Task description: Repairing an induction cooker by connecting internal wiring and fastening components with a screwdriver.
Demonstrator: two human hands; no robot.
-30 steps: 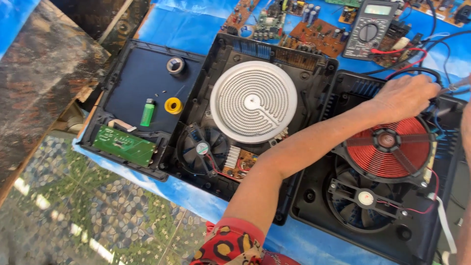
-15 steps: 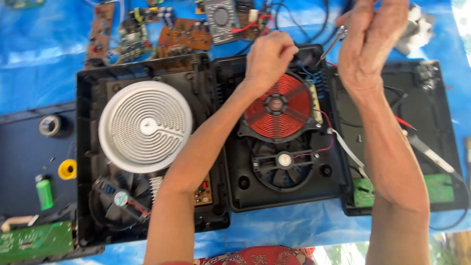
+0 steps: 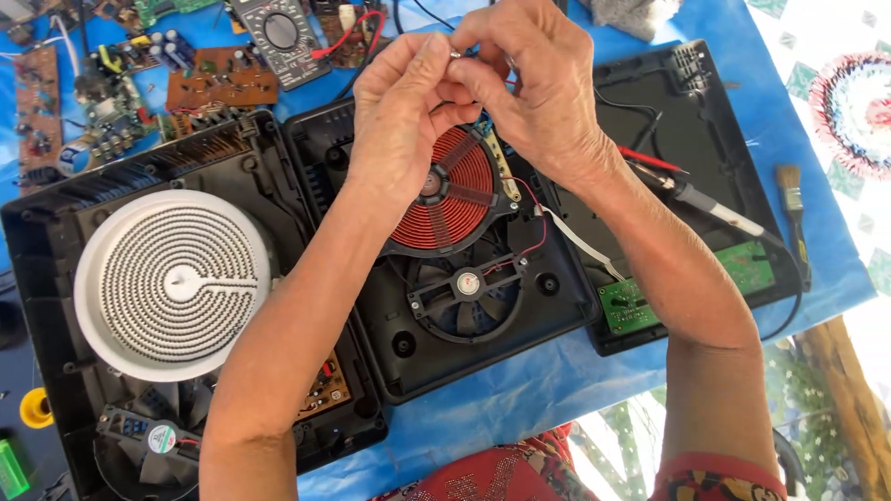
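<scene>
Pinching one small screw (image 3: 455,54) between two hands.

We look down on a bright blue plastic sheet (image 3: 520,394) spread as the work surface, its folds catching strong daylight with hard shadows. At the upper right we see a white floor covering (image 3: 817,37) with a faint green pattern, and on it a round woven mat in pink, red and dark rings (image 3: 858,107). At the lower right we see mottled green and white ground (image 3: 807,390) and a brown wooden post (image 3: 849,408) running slantwise.
</scene>
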